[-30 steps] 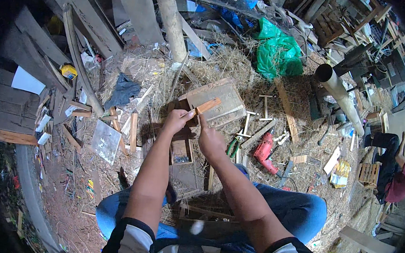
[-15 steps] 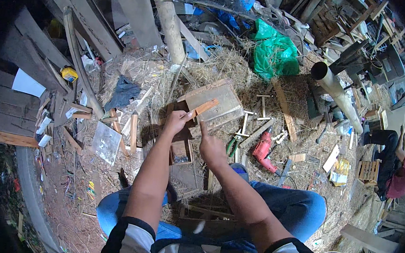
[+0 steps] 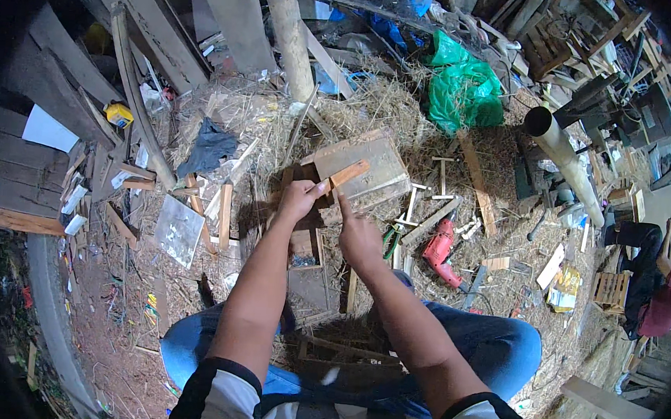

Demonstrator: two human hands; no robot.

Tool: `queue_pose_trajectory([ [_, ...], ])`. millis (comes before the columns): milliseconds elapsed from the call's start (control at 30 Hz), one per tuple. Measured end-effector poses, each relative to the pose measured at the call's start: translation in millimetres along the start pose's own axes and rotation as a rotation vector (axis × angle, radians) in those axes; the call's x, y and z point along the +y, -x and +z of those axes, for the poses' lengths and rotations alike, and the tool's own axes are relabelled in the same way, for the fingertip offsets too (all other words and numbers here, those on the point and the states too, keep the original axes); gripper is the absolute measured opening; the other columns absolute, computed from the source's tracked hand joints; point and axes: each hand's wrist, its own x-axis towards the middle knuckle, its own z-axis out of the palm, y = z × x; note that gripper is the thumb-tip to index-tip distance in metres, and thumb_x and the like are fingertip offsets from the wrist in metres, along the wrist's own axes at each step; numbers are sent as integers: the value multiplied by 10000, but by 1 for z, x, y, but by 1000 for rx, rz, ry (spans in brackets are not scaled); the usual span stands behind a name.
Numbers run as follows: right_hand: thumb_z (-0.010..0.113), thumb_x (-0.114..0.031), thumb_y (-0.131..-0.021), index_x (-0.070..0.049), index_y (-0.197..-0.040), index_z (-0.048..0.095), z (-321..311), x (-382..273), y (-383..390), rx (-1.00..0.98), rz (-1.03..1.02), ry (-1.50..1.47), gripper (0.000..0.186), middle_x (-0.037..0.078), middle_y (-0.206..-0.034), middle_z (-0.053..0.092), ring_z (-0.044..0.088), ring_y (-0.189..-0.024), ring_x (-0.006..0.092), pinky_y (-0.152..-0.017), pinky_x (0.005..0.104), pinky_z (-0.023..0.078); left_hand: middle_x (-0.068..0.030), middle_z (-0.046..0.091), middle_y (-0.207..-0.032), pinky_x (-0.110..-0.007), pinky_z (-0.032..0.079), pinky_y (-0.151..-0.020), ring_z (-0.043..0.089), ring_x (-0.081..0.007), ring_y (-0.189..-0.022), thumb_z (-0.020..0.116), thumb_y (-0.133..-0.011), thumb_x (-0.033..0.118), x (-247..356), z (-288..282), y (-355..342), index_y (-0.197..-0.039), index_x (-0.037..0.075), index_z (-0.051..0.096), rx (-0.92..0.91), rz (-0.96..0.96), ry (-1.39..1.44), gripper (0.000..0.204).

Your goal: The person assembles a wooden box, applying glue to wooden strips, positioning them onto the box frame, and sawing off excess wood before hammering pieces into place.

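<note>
My left hand [image 3: 299, 200] is closed around the near end of a reddish-brown wooden strip [image 3: 350, 175], its thumb lying along the top. The strip points away to the upper right, above a weathered wooden box [image 3: 362, 158] on the ground. My right hand [image 3: 362, 239] is just right of it, index finger stretched toward the strip's near edge; I cannot tell whether the fingertip touches. Its other fingers are curled and partly hidden, with nothing visible in them. Below my hands lies a small open wooden compartment [image 3: 319, 247] with small dark pieces inside.
To the right lie a red power drill [image 3: 441, 252], green-handled pliers [image 3: 390, 241] and small wooden T-shaped pieces [image 3: 441, 172]. A green plastic bag [image 3: 468, 94] sits beyond, near a pole [image 3: 561, 159]. A flat pale board [image 3: 178, 230] lies left. At far right another person [image 3: 664, 299] sits.
The whole view has shifted slightly, so the surroundings appear a little farther right. Both hands keep nearly the same pose, and the wooden strip stays in my left hand.
</note>
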Motion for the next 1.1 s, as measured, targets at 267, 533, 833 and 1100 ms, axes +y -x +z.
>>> queue_pose_trajectory([
  [267, 534, -81, -888, -231, -1593, 250, 5, -8, 2, 34, 19, -34, 775, 245, -804, 700, 714, -761, 440, -665, 553, 574, -96, 585, -658, -406, 448, -614, 535, -180, -622, 635, -978, 438, -8, 2, -10, -842, 9, 657, -54, -1, 27, 451],
  [533, 505, -71, -916, -248, -1554, 313, -1, -17, -46, 65, -33, -92, 689, 246, -862, 712, 721, -799, 420, -688, 560, 575, -85, 486, -650, -370, 418, -630, 474, -169, -652, 578, -1025, 354, -10, 3, -3, -799, 7, 540, -1, 104, -82, 415],
  [833, 515, -143, -951, -362, -1572, 256, 34, 31, -7, 191, -57, -109, 708, 260, -840, 699, 704, -779, 437, -697, 566, 542, 24, 479, -598, -306, 357, -491, 434, -89, -513, 596, -1004, 483, -34, 5, -8, -744, 90, 548, -64, 5, 141, 474],
  [1100, 657, -311, -945, -13, -1069, 726, 44, 150, -51, 650, 423, -775, 330, 219, -912, 722, 697, -845, 367, -784, 467, 510, -13, 521, -621, -340, 406, -561, 483, -113, -577, 596, -1009, 446, -16, -3, 8, -754, 28, 568, -90, -37, 113, 491],
])
